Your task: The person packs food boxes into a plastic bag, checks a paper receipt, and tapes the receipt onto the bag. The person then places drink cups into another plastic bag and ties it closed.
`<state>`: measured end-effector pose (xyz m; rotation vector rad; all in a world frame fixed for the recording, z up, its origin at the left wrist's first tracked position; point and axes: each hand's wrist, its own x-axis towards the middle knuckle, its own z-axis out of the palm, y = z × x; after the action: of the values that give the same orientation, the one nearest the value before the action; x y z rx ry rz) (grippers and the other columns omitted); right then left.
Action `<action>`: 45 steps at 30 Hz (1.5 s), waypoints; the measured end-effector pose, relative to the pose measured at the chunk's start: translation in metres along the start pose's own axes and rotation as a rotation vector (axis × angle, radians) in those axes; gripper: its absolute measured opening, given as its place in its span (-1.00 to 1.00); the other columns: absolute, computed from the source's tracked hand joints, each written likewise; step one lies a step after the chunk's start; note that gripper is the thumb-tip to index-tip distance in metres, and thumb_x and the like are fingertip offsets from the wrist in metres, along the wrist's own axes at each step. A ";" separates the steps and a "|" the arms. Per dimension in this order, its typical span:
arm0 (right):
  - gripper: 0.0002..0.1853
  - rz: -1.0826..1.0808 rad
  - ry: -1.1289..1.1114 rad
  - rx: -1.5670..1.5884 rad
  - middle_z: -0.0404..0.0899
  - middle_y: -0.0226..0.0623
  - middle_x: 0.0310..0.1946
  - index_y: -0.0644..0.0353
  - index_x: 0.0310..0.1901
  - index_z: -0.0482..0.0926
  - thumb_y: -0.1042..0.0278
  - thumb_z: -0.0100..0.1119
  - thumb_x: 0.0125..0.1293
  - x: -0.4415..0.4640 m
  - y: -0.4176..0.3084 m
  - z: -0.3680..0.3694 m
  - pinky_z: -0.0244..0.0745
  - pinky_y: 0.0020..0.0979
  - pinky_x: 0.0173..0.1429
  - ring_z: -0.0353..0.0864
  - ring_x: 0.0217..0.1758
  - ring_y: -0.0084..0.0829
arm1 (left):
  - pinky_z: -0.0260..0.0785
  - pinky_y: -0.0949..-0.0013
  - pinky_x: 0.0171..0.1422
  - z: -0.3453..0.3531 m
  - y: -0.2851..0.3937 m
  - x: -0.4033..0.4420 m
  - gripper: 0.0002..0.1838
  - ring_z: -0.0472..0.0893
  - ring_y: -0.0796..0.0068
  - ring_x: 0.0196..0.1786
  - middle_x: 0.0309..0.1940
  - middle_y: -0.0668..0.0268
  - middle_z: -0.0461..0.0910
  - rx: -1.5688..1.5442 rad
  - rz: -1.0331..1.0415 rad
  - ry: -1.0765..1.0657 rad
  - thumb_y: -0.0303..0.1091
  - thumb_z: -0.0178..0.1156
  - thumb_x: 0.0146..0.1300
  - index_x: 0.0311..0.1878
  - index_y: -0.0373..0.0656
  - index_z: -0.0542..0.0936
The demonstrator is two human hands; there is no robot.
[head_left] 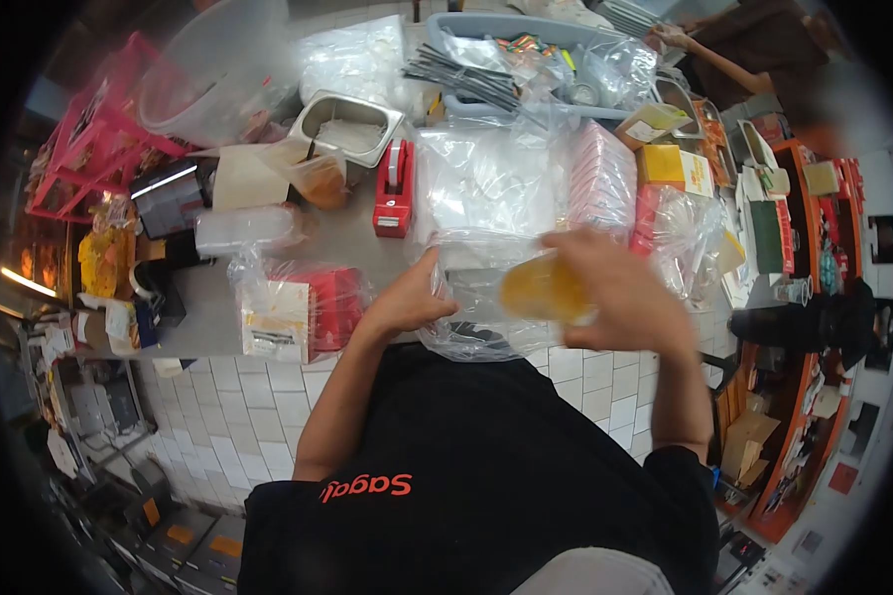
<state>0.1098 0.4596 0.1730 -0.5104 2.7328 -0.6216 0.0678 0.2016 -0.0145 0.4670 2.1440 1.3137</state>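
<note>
My left hand (409,299) is closed on the edge of a clear plastic bag (471,342) near the counter's front edge. The bag's mouth is spread in front of my body. My right hand (630,293) is wrapped round a tub of yellow liquid (541,289), held over the right side of the bag. Motion blurs the tub, so its lid and rim cannot be made out. Just beyond both hands lies a stack of clear plastic bags (488,183). A red tape dispenser (395,188) stands to the left of that stack.
Bagged red and white boxes (278,322) sit at front left. Behind them are a jug of brown liquid (318,178) and a metal pan (347,129). A grey-blue bin (556,35) stands at the back. Pink-striped packets (602,183) lie right; another person's arm (729,69) shows at far right.
</note>
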 end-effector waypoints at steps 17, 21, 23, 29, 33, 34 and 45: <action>-0.18 0.380 -0.057 -0.186 0.41 -0.07 0.14 0.04 0.33 0.31 0.19 0.48 0.00 0.042 0.041 0.178 0.30 0.40 0.18 0.45 0.25 -0.05 | 0.33 0.50 -0.61 0.002 0.023 0.008 0.19 0.39 0.63 -0.61 -0.42 0.39 0.44 -0.567 -0.345 -0.350 -0.54 0.42 0.00 0.58 -0.24 -0.19; -0.02 0.391 -0.040 -0.111 0.32 0.02 0.27 -0.01 0.45 0.17 0.10 0.51 -0.01 0.032 0.042 0.168 0.30 0.38 0.18 0.41 0.30 0.04 | 0.33 0.51 -0.63 0.004 0.034 0.015 0.18 0.42 0.63 -0.62 -0.43 0.38 0.48 -0.455 -0.313 -0.323 -0.51 0.45 0.00 0.58 -0.26 -0.15; 0.02 0.303 -0.007 -0.117 0.30 0.02 0.32 0.00 0.49 0.12 0.08 0.51 0.01 0.016 0.038 0.150 0.37 0.21 0.23 0.40 0.31 0.05 | 0.31 0.52 -0.62 0.007 0.046 0.016 0.16 0.46 0.63 -0.60 -0.41 0.37 0.52 -0.352 -0.337 -0.255 -0.48 0.46 0.00 0.56 -0.33 -0.11; -0.42 0.186 0.712 0.472 0.58 -0.10 0.04 0.18 0.19 0.53 0.18 0.43 0.15 -0.058 0.072 0.100 0.54 -0.20 0.10 0.60 0.08 -0.12 | 0.29 0.49 -0.58 0.017 0.049 0.020 0.07 0.42 0.63 -0.60 -0.45 0.41 0.49 -0.187 -0.368 -0.188 -0.44 0.44 0.07 0.55 -0.33 -0.03; -0.62 0.394 1.303 0.549 0.65 -0.16 -0.26 0.25 -0.07 0.64 0.18 0.39 0.17 -0.115 0.136 0.106 0.52 -0.21 0.07 0.65 -0.14 -0.15 | 0.28 0.50 -0.57 0.018 0.042 0.024 0.05 0.39 0.65 -0.63 -0.53 0.46 0.45 -0.133 -0.417 -0.156 -0.45 0.43 0.09 0.56 -0.30 -0.02; -0.58 0.581 1.372 0.515 0.63 -0.12 -0.16 0.26 -0.03 0.62 0.18 0.40 0.16 -0.130 0.154 0.106 0.50 -0.17 0.11 0.62 -0.07 -0.13 | 0.28 0.49 -0.58 0.019 0.046 0.026 0.05 0.38 0.65 -0.63 -0.53 0.47 0.45 -0.133 -0.437 -0.149 -0.46 0.43 0.09 0.56 -0.30 -0.02; -0.31 0.916 1.185 0.102 0.27 -0.02 0.34 0.07 0.33 0.43 -0.11 0.27 0.23 -0.134 0.251 0.145 0.08 0.05 0.39 0.24 0.35 0.03 | 0.44 0.42 -0.42 0.046 0.081 0.040 -0.02 0.57 0.50 -0.46 -0.21 0.18 0.63 -0.002 -0.518 -0.078 -0.49 0.37 0.13 0.55 -0.30 0.02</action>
<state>0.2121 0.6727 -0.0413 1.5352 3.3074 -0.9357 0.0657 0.2927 0.0297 -0.0452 2.0132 0.9844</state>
